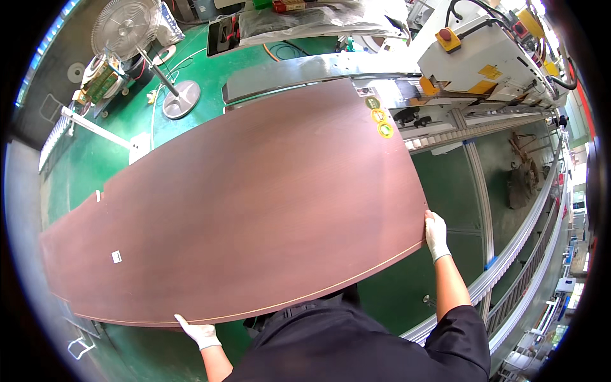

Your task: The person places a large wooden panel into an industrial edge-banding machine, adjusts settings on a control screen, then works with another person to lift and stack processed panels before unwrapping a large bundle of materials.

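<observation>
A large reddish-brown wood-grain panel (254,197) stretches across the view in front of my body, with a pale line along its near edge. Round yellow and green stickers sit at its far right corner, and a small white label (116,256) lies on its left part. My left hand (198,332), in a white glove, grips the near edge, thumb on top and fingers hidden beneath. At the right end, my right hand (436,234), gloved as well, is closed around the edge near the corner.
Beyond the panel stands a metal machine bed (305,73). A white machine with a red button box (448,39) is at the far right. Roller rails (509,254) curve along the right. A standing fan (181,99) and a cart (102,83) are at the far left on green floor.
</observation>
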`<state>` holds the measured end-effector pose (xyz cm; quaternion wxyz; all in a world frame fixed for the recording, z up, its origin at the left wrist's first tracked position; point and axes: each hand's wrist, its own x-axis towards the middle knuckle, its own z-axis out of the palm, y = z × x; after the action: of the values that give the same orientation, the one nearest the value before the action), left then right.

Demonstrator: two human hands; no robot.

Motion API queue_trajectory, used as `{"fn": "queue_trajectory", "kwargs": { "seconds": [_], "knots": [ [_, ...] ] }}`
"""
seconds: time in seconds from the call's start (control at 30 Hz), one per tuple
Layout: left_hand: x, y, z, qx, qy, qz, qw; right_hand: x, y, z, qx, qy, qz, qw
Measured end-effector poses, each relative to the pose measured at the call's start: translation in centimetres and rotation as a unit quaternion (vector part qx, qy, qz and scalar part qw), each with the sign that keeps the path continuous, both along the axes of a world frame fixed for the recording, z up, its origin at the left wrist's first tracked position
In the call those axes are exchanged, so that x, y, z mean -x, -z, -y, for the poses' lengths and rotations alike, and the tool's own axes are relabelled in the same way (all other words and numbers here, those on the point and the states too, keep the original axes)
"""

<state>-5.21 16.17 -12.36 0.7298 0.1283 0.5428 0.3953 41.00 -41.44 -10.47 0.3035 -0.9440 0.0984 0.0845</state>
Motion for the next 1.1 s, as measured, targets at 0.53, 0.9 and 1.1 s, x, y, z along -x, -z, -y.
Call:
{"fn": "queue_trajectory", "kwargs": {
  "seconds": [0.53,0.9,1.1],
  "knots": [
    [-5.9,-2.5,3.0,0.055,-0.027,-0.003,0.998,-4.0,0.4,3.3,0.031,0.046,0.012,0.998],
    [-9.6,-0.7,3.8,0.059,-0.011,-0.017,0.998,-6.0,1.1,7.3,0.028,0.070,0.014,0.997],
    [-10.2,-1.6,5.7,0.044,-0.004,-0.064,0.997,-7.5,1.6,8.7,0.036,0.051,-0.016,0.998]
  ]
}}
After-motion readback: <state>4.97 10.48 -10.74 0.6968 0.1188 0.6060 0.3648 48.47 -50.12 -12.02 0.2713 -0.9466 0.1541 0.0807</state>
